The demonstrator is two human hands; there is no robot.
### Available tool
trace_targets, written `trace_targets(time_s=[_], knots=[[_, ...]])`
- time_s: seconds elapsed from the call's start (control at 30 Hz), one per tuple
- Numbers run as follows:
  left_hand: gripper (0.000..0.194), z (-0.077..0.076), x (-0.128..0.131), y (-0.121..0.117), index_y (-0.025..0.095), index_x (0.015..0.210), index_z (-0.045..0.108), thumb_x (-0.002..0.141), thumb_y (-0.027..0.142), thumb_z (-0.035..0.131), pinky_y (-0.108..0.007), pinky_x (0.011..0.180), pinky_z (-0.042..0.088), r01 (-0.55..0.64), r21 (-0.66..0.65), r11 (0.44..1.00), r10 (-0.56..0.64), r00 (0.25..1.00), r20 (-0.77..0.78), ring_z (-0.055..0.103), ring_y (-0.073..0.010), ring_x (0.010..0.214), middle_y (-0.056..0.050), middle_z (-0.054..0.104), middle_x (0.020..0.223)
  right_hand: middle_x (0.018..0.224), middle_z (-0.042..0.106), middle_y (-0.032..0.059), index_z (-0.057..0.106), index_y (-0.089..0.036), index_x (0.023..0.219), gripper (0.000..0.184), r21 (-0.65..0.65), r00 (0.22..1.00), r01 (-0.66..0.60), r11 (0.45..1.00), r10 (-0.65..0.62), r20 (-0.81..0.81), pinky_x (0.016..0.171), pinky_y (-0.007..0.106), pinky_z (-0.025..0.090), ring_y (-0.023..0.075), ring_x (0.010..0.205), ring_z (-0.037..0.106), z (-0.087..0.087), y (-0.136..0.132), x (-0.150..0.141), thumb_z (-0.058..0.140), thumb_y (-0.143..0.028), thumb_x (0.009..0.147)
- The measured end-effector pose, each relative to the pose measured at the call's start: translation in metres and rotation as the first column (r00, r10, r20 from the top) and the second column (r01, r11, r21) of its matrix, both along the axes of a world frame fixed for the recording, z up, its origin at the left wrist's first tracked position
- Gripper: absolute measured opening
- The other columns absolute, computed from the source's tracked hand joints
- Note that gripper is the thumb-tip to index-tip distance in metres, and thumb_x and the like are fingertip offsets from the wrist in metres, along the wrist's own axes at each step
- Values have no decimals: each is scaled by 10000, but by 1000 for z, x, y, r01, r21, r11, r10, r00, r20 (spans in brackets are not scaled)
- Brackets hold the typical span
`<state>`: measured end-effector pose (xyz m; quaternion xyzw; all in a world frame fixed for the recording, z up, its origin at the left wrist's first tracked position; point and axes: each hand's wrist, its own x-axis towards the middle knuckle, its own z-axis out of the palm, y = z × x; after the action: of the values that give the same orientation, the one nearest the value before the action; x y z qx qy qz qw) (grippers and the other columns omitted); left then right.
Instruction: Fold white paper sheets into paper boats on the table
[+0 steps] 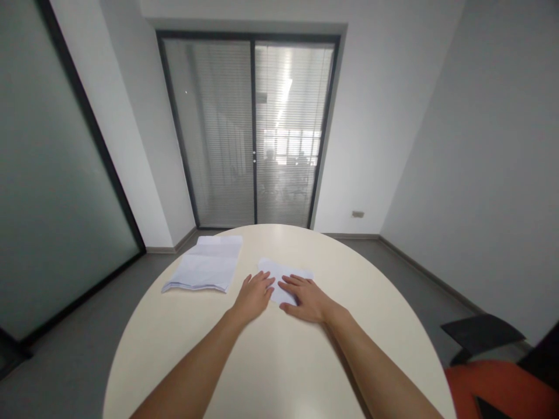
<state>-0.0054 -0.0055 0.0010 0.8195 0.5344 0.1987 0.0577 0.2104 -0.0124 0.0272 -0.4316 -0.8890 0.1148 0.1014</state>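
A small white sheet of paper [286,271] lies on the round table [271,361], partly covered by both hands. My left hand [255,295] rests on the paper's left side, its fingers stretched out over it. Flat on the right part lies my right hand [305,298], fingers spread and thumb pointing left. Between the two hands a strip of paper shows. Whether the sheet is folded under my palms is hidden. To the left of my left hand is a stack of larger white sheets [205,262], with crease lines across it and a slightly raised front edge.
An orange chair [498,390] with a black armrest [483,333] stands at the table's right. Beyond the table are a glass door with blinds [286,134] and white walls. A frosted glass panel [48,174] is on the left.
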Motion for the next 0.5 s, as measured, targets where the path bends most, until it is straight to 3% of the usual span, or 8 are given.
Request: trace_targets(time_s=[0.17, 0.3, 0.5], knots=[[373, -1, 1, 3, 231, 1229, 662, 959, 149, 418, -468, 1155, 325, 107, 33, 994, -110, 990, 93, 538, -216, 1293, -55, 629, 1356, 1559, 386, 115, 418, -274, 1501, 713, 10, 1000, -8, 1000, 8, 2, 1132, 575, 284, 362, 1425, 358, 3, -2, -1, 545, -582, 870], [339, -3, -1, 3, 174, 1230, 663, 942, 245, 500, -409, 1132, 383, 168, 44, 985, -173, 975, 141, 537, -237, 1294, -93, 624, 1356, 1553, 400, 108, 430, -301, 1491, 701, 14, 1000, -9, 1000, 9, -6, 1128, 577, 287, 364, 1418, 369, 4, -2, 1, 564, -576, 860], [435, 3, -6, -4, 159, 1269, 625, 889, 370, 604, -443, 1162, 349, 267, 37, 963, -269, 959, 94, 461, -281, 1363, -119, 554, 1432, 1535, 430, 112, 494, -287, 1449, 679, 27, 1000, 3, 1000, -2, -24, 1129, 566, 298, 354, 1410, 385, 4, -2, 4, 570, -597, 849]])
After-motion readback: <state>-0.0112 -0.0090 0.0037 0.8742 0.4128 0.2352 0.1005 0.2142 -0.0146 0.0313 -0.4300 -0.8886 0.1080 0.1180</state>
